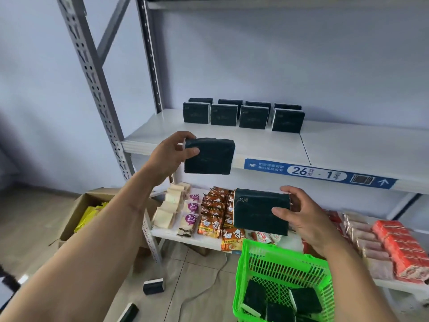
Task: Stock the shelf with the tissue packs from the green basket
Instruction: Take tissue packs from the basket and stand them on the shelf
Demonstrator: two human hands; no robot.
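On the far left, a cardboard box (76, 219) stands on the floor with yellow packets (89, 216) inside it. Near it, two dark tissue packs lie on the floor tiles (153, 287). The left hand (170, 154) is raised in front of the edge of the white shelf (255, 145); it pinches one dark tissue pack (209, 156) by its left end, the thumb on the front face and the other fingers behind. This pack is upright and does not touch the shelf board. Farther back on the same shelf, two rows of dark packs (243, 115) stand side by side near the wall, four in front and four behind. A blue label strip (318, 174) runs along the front edge of the shelf. On the lower shelf there are pale wrapped snacks (170, 209), then orange noodle bags (213, 217). To the right, the right hand (301, 214) holds a second dark pack (261, 211) by its right end, thumb in front, fingers behind, above the green basket (283, 259). Several more dark packs (278, 300) lie in the bottom of the basket. At the far right, red packages (399, 247) lie in a row on the lower shelf.
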